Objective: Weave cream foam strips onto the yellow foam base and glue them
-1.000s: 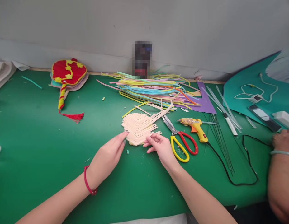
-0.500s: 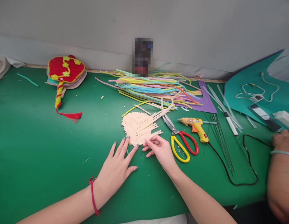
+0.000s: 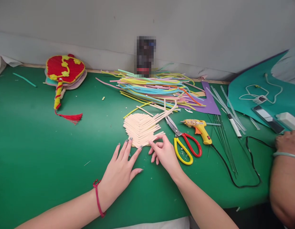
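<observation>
A cream, leaf-shaped piece made of pipe cleaners set in a chevron pattern lies flat on the green table. Several strip ends stick out past its right side. My left hand is open, fingers spread, with its fingertips pressing the piece's lower left edge. At the lower right edge, my right hand pinches a cream pipe cleaner between thumb and index finger; the fingers partly hide it. Scissors with one yellow and one red handle lie open just right of that hand.
A yellow glue gun with a black cord lies right of the scissors. Behind are piled coloured pipe cleaners. A red fan with a tassel lies at the back left. Another person's arm rests at the right edge.
My right hand has shifted slightly, its index finger more bent over the strip at the lower right edge. My left hand stays on the piece. The whole view has moved a little.
</observation>
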The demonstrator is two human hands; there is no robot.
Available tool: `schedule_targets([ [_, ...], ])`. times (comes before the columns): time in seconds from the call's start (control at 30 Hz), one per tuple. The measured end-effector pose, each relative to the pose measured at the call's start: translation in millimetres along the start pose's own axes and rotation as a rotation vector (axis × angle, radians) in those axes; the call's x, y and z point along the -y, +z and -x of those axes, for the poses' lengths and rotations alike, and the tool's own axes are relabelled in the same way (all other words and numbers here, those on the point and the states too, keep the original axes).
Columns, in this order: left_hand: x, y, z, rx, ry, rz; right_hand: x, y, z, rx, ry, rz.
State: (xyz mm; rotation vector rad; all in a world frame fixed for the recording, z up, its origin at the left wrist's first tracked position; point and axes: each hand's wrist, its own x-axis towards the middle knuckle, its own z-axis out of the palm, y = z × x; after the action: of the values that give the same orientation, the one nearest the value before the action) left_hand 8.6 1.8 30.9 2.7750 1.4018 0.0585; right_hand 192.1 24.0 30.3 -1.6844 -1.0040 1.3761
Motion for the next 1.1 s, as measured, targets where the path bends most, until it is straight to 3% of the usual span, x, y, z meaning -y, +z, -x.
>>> schedule_targets([
  [0.33, -2, 0.4, 0, -0.016, -0.016, 0.032, 5, 1, 6, -0.110, -0.153, 0.422],
  [0.57, -4, 2.1, 0, -0.011, -0.005, -0.021, 2, 0, 4, -0.085, -0.166, 0.451],
  [0.7, -3, 3.1, 1, -0.071, 0.009, 0.011, 2, -1, 4, -0.084, -0.171, 0.450],
  [0.9, 26, -4.1, -18, -0.307, 0.090, 0.251, 1, -2, 3, -0.075, -0.158, 0.434],
  [1.1, 46, -6.0, -40, -0.230, 0.204, 0.424, 1, -2, 3, -0.068, -0.163, 0.432],
])
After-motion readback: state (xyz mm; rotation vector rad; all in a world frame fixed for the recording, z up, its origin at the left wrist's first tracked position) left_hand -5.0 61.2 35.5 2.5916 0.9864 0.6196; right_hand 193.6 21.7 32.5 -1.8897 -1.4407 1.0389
